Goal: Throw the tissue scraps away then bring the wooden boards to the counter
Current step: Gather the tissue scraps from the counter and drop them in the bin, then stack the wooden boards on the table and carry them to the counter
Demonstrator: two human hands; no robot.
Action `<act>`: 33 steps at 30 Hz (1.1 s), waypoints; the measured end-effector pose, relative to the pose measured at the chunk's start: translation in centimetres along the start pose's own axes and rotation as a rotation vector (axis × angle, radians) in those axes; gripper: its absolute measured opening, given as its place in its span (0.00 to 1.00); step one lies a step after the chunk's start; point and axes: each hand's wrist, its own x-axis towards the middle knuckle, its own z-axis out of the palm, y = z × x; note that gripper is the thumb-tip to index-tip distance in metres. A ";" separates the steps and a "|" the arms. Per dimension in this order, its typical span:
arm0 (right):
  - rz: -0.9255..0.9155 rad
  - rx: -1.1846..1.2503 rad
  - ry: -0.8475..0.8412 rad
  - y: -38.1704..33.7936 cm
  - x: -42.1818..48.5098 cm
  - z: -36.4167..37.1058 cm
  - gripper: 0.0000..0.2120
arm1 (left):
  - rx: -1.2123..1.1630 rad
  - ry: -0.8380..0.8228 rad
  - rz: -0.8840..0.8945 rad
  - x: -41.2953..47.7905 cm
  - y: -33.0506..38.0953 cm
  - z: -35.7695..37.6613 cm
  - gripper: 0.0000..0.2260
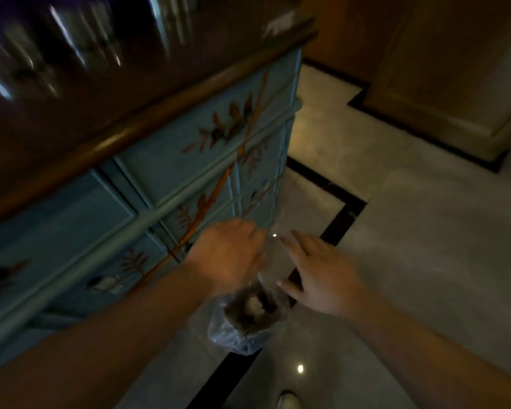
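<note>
A small waste bin (250, 338) lined with a clear plastic bag stands on the floor beside a blue cabinet. White tissue scraps (255, 304) lie inside it among dark contents. My left hand (230, 255) hovers just above the bin's far side with its fingers curled around a raised edge of the clear liner (270, 261). To the right of that liner, my right hand (319, 273) is spread flat with its fingers apart and holds nothing. The frame is blurred. No wooden boards are in view.
The blue cabinet (165, 172), painted with branches and birds, fills the left; its brown top (71, 107) carries blurred shiny objects. Glossy pale floor tiles with black border strips (341, 219) extend right. A wooden door and plinth (443, 93) stand at upper right. My shoe tip (288, 401) shows below.
</note>
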 end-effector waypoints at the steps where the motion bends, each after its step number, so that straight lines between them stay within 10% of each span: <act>1: 0.025 -0.050 0.030 -0.8 -1.6 -3.6 0.38 | 0.030 0.028 0.037 -0.7 0.7 -3.9 0.20; 13: 0.475 -0.248 0.385 -4.7 -19.5 -23.3 0.37 | 0.200 0.384 0.526 -4.8 10.4 -24.3 0.22; 33: 1.469 -0.333 0.344 -14.3 -69.8 -20.5 0.35 | 0.009 0.512 1.425 -20.5 54.8 -27.4 0.21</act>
